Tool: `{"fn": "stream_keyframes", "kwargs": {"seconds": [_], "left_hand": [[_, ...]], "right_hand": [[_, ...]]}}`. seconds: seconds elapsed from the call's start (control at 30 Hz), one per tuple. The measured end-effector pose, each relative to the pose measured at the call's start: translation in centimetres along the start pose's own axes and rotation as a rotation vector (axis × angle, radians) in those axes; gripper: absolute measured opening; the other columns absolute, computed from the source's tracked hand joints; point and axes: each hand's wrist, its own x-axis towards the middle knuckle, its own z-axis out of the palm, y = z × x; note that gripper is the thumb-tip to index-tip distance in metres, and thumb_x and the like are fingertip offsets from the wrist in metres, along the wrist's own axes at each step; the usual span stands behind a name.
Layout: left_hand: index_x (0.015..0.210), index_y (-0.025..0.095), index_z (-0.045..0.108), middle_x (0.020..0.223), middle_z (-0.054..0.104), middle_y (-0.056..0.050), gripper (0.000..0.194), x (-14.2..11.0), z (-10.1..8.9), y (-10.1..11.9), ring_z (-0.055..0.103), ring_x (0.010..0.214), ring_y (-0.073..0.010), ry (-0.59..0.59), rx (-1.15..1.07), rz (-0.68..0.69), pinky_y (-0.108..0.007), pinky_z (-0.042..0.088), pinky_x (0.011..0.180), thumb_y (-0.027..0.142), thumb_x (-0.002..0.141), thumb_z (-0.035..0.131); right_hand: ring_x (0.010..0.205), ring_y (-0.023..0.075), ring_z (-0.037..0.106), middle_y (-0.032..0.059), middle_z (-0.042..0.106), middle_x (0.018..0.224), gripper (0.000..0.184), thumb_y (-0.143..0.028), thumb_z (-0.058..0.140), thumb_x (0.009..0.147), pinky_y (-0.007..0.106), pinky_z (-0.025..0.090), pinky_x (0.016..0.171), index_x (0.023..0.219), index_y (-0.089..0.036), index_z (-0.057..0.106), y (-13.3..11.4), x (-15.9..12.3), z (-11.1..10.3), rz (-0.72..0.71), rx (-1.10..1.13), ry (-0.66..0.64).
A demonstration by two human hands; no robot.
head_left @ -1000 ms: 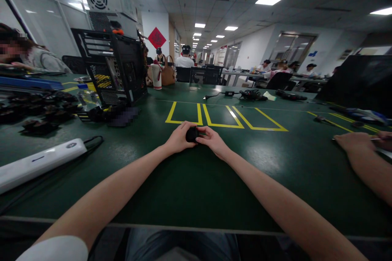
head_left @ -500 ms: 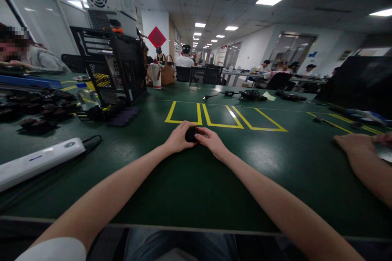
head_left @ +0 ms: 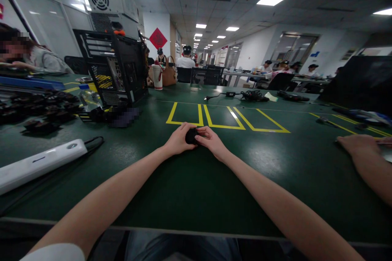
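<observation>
Green table (head_left: 196, 199): is stretching under both arms; its flat top is giving a good spot for working low, so a slip would be a short drop.
Black computer case (head_left: 130, 65): is standing far off to the left, well away from the elbows.
Long white device (head_left: 45, 163): is lying on the left side with its cord; the left arm is best moving clear of that cord.
Yellow tape outlines (head_left: 226, 127): are sitting just past the fingers.
Left hand (head_left: 178, 141): is curving around the left side of the small part, thumb near us and fingers behind; this hand is likely best being the steady one.
Right hand (head_left: 213, 142): is pinching the right edge with thumb and fingertips; soft, even pressing is probably working better than squeezing hard.
Small round black part (head_left: 191, 136): is sitting between the two hands, held by both; fingers are hiding its edges, so I am not able to tell whether it is touching the table.
</observation>
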Motion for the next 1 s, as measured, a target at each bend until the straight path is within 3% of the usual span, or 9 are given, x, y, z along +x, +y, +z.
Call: {"fn": "stream_keyframes", "kwargs": {"seconds": [0.17, 0.5, 0.83, 1.0], "left_hand": [[0.109, 0.023, 0.041, 0.106, 0.047, -0.003, 0.057, 0.08, -0.12, 0.02, 0.048, 0.099, -0.0209, -0.012, -0.01, -0.012, -0.037, 0.041, 0.085, 0.024, 0.059, 0.066], [0.108, 0.023, 0.042, 0.106, 0.047, -0.003, 0.058, 0.27, 0.12, -0.2, 0.048, 0.099, -0.0206, -0.002, -0.015, -0.023, -0.037, 0.04, 0.087, 0.023, 0.057, 0.068], [0.109, 0.023, 0.041, 0.106, 0.047, -0.004, 0.056, 0.14, -0.12, -0.06, 0.048, 0.098, -0.0207, -0.02, -0.014, -0.028, -0.037, 0.042, 0.085, 0.024, 0.059, 0.067], [0.109, 0.022, 0.041, 0.105, 0.047, -0.003, 0.056, 0.17, -0.03, -0.26, 0.048, 0.097, -0.02, -0.017, -0.017, -0.013, -0.036, 0.042, 0.084, 0.026, 0.059, 0.066]], "right_hand": [[0.091, 0.0162, 0.053, 0.0044, 0.055, 0.101, 0.036, -0.031, 0.058, 0.071, 0.036, 0.042, 0.084, 0.104, -0.02, 0.052, 0.21, 0.17, -0.14, 0.015, -0.022, -0.019], [0.093, 0.0146, 0.053, 0.0023, 0.056, 0.095, 0.025, -0.03, 0.059, 0.069, 0.033, 0.04, 0.087, 0.091, -0.02, 0.054, -0.12, 0.07, 0.21, -0.065, -0.006, 0.011], [0.097, 0.0177, 0.053, 0.0052, 0.055, 0.106, 0.037, -0.03, 0.059, 0.07, 0.037, 0.04, 0.088, 0.105, -0.02, 0.052, 0.0, 0.14, -0.04, 0.005, -0.043, 0.013], [0.094, 0.0168, 0.054, 0.0041, 0.056, 0.101, 0.033, -0.026, 0.061, 0.068, 0.036, 0.04, 0.089, 0.099, -0.019, 0.053, 0.05, 0.17, -0.08, -0.008, 0.008, -0.021]]}}
